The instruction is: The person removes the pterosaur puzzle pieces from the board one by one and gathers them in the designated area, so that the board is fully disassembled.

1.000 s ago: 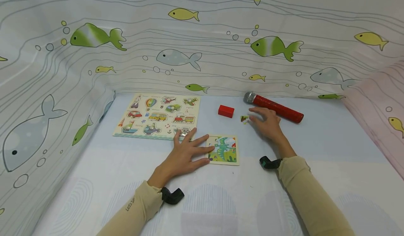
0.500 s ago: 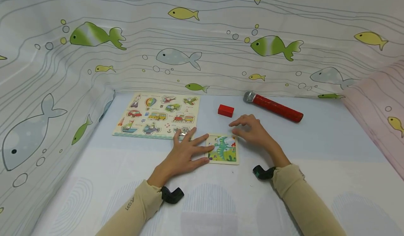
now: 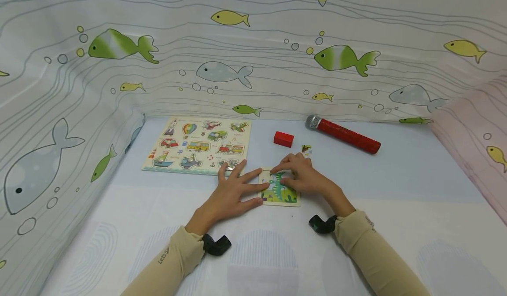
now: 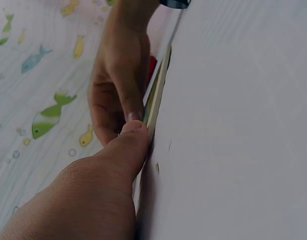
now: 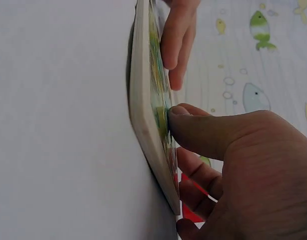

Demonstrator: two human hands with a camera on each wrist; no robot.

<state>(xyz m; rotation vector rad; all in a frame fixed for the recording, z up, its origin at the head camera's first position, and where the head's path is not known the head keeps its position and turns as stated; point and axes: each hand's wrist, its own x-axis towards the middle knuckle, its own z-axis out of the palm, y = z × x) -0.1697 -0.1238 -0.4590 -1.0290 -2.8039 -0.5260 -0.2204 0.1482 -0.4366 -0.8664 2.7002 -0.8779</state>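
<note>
A small square dinosaur jigsaw puzzle point(image 3: 291, 199) with a pale wooden frame lies flat on the table. My left hand point(image 3: 229, 199) lies spread at its left side, index fingertip over the picture and thumb at the frame edge. Its farther fingers reach the corner of a vehicle peg-puzzle board point(image 3: 206, 159). From the right, my right hand point(image 3: 305, 177) rests its bent index finger and thumb on the dinosaur picture, a little apart. In the right wrist view, the thumb point(image 5: 188, 117) touches the puzzle surface; no piece shows between the fingertips. One loose puzzle piece point(image 3: 306, 149) lies just beyond that hand.
A red block point(image 3: 283, 139) sits behind the dinosaur puzzle. At the back right lies a red microphone point(image 3: 344, 134) with a silver head. Fish-printed cloth walls point(image 3: 178, 89) rise behind and at the sides of the cloth-covered table point(image 3: 273, 256).
My right hand has come from beside the loose piece, toward me and leftward, onto the dinosaur puzzle. The loose piece stays at about the same spot. My left hand has not moved.
</note>
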